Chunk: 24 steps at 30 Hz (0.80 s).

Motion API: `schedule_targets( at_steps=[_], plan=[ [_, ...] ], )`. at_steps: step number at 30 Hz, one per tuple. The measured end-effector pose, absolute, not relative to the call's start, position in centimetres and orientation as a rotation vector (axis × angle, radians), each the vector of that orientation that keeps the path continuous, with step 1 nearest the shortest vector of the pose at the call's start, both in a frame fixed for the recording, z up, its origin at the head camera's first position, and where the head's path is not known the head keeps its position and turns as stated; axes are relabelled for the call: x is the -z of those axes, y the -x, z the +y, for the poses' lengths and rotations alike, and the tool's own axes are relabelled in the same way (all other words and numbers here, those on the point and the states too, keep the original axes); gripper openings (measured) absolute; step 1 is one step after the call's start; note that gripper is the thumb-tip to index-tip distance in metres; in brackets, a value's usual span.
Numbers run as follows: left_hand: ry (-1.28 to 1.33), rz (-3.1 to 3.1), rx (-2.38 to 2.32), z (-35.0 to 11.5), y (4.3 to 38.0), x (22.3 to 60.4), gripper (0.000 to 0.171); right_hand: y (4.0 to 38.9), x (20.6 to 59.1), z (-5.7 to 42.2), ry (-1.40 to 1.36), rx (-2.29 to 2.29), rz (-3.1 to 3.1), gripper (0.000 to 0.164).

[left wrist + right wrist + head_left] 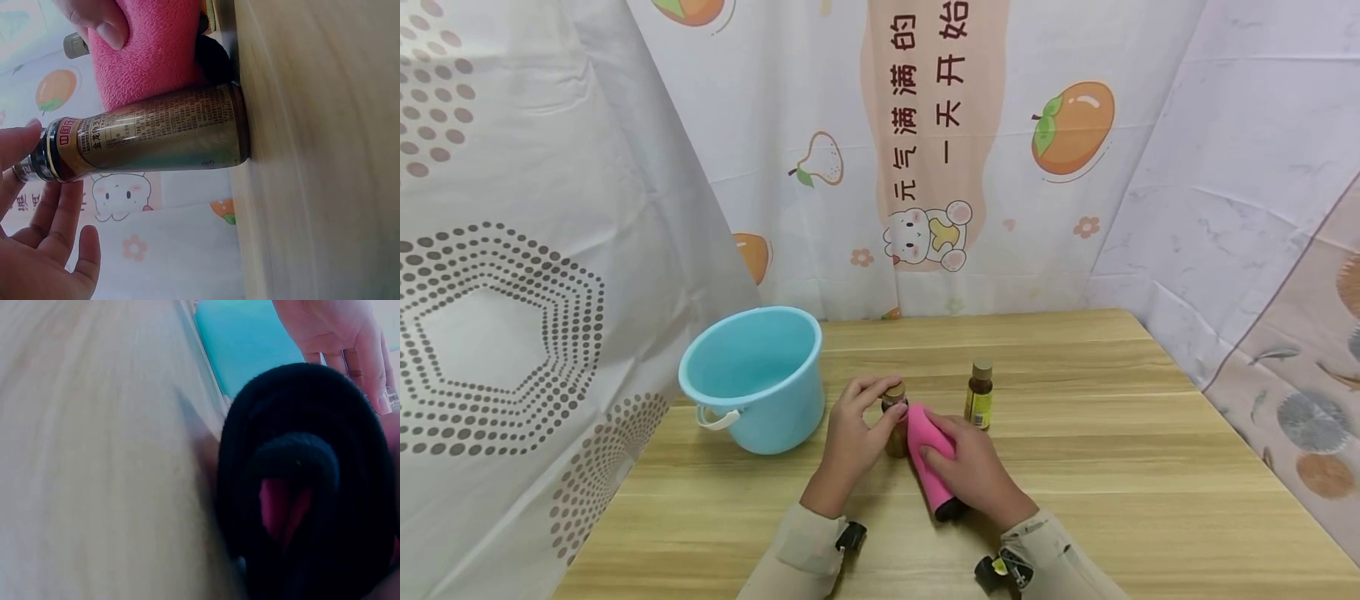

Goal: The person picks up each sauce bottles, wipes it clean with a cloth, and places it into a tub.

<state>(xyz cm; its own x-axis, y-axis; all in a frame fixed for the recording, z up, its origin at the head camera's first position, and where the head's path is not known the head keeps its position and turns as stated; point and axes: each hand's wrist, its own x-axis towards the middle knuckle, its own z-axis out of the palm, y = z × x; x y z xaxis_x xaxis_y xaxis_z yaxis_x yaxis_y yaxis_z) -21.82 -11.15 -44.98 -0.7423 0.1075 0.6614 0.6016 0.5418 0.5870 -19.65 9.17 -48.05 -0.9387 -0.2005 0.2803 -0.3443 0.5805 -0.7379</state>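
Observation:
My left hand [854, 432] grips a brown glass bottle [156, 134] by its neck, just below the cap. The bottle stands upright on the table and carries a gold label with small print. In my right hand [973, 473] is a pink plush towel [922, 467], rolled up, with a black edge at its near end. The roll touches the bottle's right side. From the right wrist view, the towel's black rolled end [294, 412] hides most of what lies beyond it.
Behind my right hand stands a small dark bottle [980, 398] with a yellow-green label. A light blue bucket [782, 417] with a white handle is at the left on the wooden table [1097, 467]. Printed curtains [760, 108] hang behind and at both sides.

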Motion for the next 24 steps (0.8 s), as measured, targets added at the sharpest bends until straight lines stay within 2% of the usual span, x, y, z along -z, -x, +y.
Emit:
schedule_targets(
  at_steps=[24],
  plan=[
    [0.623,-2.22,1.108,-11.26,21.82,44.85,0.035,19.65,47.67,9.34,-0.68,-1.352,-2.216,0.061]
  ],
)
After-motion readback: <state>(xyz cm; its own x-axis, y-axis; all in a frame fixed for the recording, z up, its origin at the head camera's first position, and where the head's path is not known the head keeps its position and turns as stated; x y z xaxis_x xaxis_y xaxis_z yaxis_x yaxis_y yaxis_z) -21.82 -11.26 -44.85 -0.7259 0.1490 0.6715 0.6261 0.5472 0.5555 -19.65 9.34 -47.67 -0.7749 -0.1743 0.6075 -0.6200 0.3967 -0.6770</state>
